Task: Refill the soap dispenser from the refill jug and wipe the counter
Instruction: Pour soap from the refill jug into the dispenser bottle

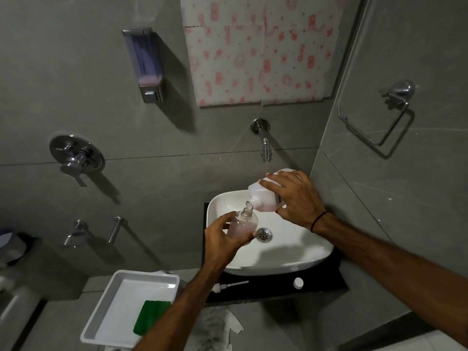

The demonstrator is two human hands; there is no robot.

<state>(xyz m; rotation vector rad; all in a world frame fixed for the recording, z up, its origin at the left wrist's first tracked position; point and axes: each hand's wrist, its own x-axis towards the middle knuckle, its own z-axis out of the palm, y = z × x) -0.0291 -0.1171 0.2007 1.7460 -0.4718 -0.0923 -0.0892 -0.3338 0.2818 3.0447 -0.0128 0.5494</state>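
Tipping in the right hand, refill jug spout meets left hand-held dispenser.

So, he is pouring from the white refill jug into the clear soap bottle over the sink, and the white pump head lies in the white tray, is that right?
Not quite. In the head view the white pump head lies on the black counter in front of the white sink, not in the white tray. The rest holds: the white refill jug is tipped into the clear soap bottle over the sink.
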